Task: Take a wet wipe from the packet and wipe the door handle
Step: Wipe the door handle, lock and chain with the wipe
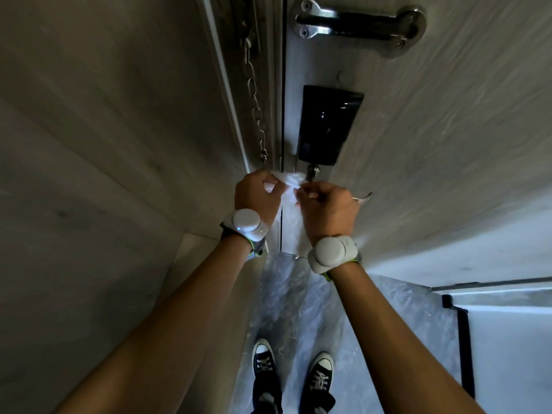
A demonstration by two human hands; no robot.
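Note:
A white wet wipe (289,178) is stretched between both hands in front of the door. My left hand (256,196) pinches its left end and my right hand (327,208) pinches its right end. Right behind the wipe, the metal stem of the door handle (313,172) sticks out below a black lock plate (327,128). The tip of the lever (364,197) shows to the right of my right hand; the rest is hidden behind it. No wipe packet is in view.
A steel latch bar (358,23) is screwed to the door above the lock. A metal chain (254,94) hangs along the door frame on the left. Below are my two black sneakers (294,370) on a grey floor, with a pale wall at left.

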